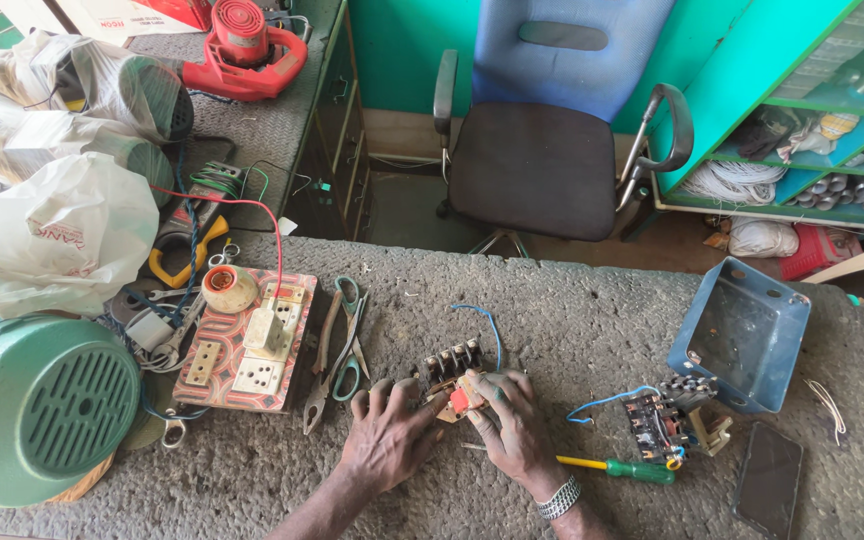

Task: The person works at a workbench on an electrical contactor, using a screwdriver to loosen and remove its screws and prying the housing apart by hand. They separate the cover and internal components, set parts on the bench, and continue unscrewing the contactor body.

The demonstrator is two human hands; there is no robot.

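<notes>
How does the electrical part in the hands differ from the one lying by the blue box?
The held part is gripped by both hands, left hand and right hand, and shows a red button. The loose part lies untouched beside the blue box. Both trail a blue wire.

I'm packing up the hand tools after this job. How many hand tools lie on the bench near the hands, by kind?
Screwdriver, green handle, yellow shaft: 1
Pliers: 1
Scissors, green handles: 1
Total: 3
The left hand and right hand hold a small switch part, not a tool.
</notes>
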